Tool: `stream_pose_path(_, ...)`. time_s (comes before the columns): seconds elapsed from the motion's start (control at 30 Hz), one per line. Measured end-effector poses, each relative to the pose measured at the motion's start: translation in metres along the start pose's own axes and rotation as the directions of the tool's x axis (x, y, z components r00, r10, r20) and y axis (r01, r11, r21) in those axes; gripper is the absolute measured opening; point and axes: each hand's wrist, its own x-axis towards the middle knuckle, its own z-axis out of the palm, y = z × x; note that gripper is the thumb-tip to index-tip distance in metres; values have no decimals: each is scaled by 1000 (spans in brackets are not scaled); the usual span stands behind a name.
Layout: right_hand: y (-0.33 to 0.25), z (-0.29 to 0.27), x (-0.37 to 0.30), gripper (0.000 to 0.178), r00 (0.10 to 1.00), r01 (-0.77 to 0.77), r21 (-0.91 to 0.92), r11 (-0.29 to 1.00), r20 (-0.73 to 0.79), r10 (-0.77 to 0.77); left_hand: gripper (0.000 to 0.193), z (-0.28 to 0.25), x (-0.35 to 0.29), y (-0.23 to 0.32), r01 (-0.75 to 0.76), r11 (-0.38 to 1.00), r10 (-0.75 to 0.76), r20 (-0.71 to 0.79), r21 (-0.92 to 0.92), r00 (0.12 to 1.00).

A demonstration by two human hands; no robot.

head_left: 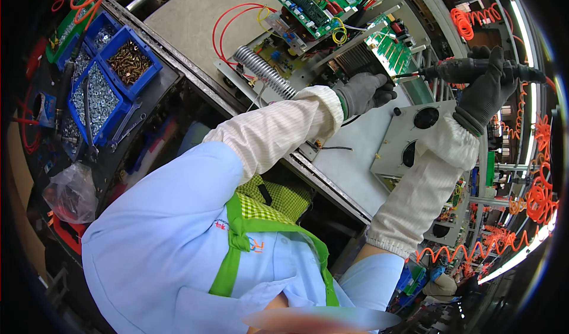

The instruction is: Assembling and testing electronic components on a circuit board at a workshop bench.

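Black power driver point(447, 71) held sideways, tip just beside a silver-striped green circuit board point(388, 51)

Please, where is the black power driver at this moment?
In the head view, the black power driver is at the upper right, in the right hand, its tip pointing left, near the left hand and a green circuit board.

The power tool point(446, 71) looks like matt plastic, the gloves point(358, 95) dull knitted cloth, the sleeves point(275, 128) ribbed fabric. The spring-like coil point(265, 72) is shiny, ridged metal; the bins point(144, 79) look like smooth plastic; the bag point(72, 193) is crinkled, glossy film.
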Motion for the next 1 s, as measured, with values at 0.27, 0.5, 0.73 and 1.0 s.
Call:
stream_pose_path(0.27, 13, 13, 2, 62, 998, 43, 170, 985, -48, -35, 15, 0, 0, -1, -77, 985, 82, -24, 153, 996)
stream_pose_path(0.5, 9, 7, 15, 55, 964, -241, 452, 859, 5, 268, 15, -3, 0, 1, -78, 978, 87, -42, 191, 995)
stream_pose_path(0.73, 28, 18, -13, 43, 992, -127, -141, 982, -43, 122, 15, -2, -2, 0, -57, 988, 64, -43, 146, 997)
stream_pose_path(1.0, 31, 11, -12, 33, 988, -103, 61, 993, -113, 109, 13, 9, -1, -5, -18, 996, 25, -78, 89, 997)
